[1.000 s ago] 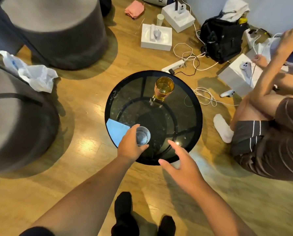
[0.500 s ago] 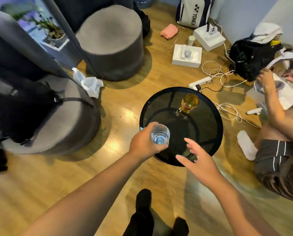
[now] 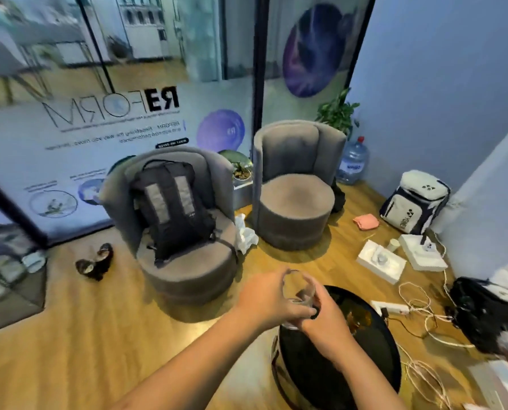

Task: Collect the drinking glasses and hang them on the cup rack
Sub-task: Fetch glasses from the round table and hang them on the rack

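Two hands, two glasses.
Left hand (image 3: 269, 297) and right hand (image 3: 325, 318) both gripped one clear glass (image 3: 301, 288); one amber glass (image 3: 360, 318) stood on the round black table (image 3: 374, 365).

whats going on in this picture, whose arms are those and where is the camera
There is no machine here. The camera sits on a person's head and looks forward and down, so the arms are that person's own. The left hand grips a clear drinking glass, and the right hand has its fingers at the glass's base. Below is a round black glass table carrying a second, amber glass. Behind stand two grey armchairs, one with a black backpack.
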A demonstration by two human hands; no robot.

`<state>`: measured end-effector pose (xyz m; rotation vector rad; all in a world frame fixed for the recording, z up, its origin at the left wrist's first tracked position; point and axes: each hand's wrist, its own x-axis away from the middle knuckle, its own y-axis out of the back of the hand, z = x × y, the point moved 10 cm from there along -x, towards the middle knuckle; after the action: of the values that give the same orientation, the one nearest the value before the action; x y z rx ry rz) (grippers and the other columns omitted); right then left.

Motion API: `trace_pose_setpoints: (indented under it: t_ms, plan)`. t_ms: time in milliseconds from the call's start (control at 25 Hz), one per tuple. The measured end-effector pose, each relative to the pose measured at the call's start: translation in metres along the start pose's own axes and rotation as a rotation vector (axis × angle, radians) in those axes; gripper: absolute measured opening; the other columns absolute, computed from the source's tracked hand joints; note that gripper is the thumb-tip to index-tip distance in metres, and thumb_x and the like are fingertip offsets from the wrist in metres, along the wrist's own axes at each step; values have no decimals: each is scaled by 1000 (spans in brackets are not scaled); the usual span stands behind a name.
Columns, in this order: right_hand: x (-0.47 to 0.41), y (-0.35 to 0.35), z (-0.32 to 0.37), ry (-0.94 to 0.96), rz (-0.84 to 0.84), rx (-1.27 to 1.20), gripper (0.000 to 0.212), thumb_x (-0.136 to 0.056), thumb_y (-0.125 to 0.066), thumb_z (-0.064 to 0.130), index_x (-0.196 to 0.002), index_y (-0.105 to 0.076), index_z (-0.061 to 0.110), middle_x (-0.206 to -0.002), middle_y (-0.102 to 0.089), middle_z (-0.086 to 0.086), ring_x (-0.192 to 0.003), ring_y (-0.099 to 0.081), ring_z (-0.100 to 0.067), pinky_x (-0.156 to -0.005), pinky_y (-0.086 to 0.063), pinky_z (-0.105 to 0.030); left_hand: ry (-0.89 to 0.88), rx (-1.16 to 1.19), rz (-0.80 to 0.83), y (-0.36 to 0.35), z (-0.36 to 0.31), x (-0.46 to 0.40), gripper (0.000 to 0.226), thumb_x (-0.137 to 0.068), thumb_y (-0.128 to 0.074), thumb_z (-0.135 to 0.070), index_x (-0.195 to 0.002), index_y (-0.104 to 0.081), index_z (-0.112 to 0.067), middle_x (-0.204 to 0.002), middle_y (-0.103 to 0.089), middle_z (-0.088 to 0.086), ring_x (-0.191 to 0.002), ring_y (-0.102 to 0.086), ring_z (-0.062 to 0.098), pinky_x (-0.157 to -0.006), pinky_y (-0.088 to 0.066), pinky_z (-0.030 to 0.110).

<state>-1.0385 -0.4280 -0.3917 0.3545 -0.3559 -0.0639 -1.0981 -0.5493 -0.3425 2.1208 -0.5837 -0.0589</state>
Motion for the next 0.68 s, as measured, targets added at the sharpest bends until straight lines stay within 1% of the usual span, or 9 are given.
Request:
trace_pose_setpoints:
  t_ms: [80,160,240,320,400,520,560,600,680]
  plan:
    - [23,-10,49,103,22,8,94,-77,-86,-1,-151,-43,38,-137,-53,11,-125,-53,-12,-66,-55,-12,1,21,-93,45,-10,35,91,-62,-81,-73,-139,-52,-32,-121,-71,-7,-110,-67,17,-87,-55,34]
    - [44,-21,84,188,38,2,87,-77,-87,1,-145,-49,39,-131,-60,16,-123,-58,-10,-77,-60,-21,21,67,-149,76,-11,64,99,-60,-81,-77,-143,-49,-33,-128,-69,-9,-115,-66,16,-93,-55,35]
    - [65,-33,111,260,54,-9,82,-77,-90,8,-142,-50,41,-126,-63,18,-121,-62,-11,-88,-63,-31,41,120,-183,101,-8,98,114,-56,-77,-83,-153,-38,-36,-141,-64,-9,-127,-62,16,-104,-53,40]
    - [86,-44,139,312,79,-36,79,-79,-91,22,-143,-48,42,-131,-61,14,-122,-62,-15,-93,-62,-36,42,237,-217,124,-3,132,119,-56,-75,-86,-157,-30,-41,-148,-58,-11,-132,-58,13,-109,-51,41]
    - [104,-52,170,370,83,-26,79,-79,-90,37,-144,-47,42,-136,-56,13,-124,-59,-14,-93,-59,-32,21,345,-258,151,0,163,114,-63,-75,-82,-158,-28,-41,-147,-56,-12,-130,-58,12,-108,-50,35]
    - [128,-65,222,462,108,-41,72,-78,-90,39,-138,-49,43,-128,-56,21,-117,-58,-8,-88,-53,-24,3,385,-353,199,11,208,90,-83,-70,-67,-158,-31,-38,-142,-58,-10,-122,-61,12,-96,-49,25]
    - [135,-72,236,487,127,-49,71,-77,-91,40,-136,-51,43,-128,-59,23,-116,-59,-7,-90,-55,-26,7,392,-391,214,19,224,83,-86,-67,-65,-158,-34,-38,-141,-59,-9,-119,-61,11,-94,-48,23]
    - [141,-81,248,514,143,-54,73,-75,-92,43,-136,-52,43,-130,-61,20,-118,-60,-8,-95,-58,-32,13,395,-430,228,26,242,79,-88,-65,-65,-156,-36,-38,-139,-60,-9,-117,-62,9,-95,-49,25]
    - [157,-101,272,554,165,-45,78,-73,-92,47,-139,-51,42,-132,-64,11,-120,-62,-13,-100,-59,-42,35,394,-497,251,45,279,75,-89,-64,-65,-155,-39,-39,-136,-60,-9,-116,-61,9,-100,-51,32]
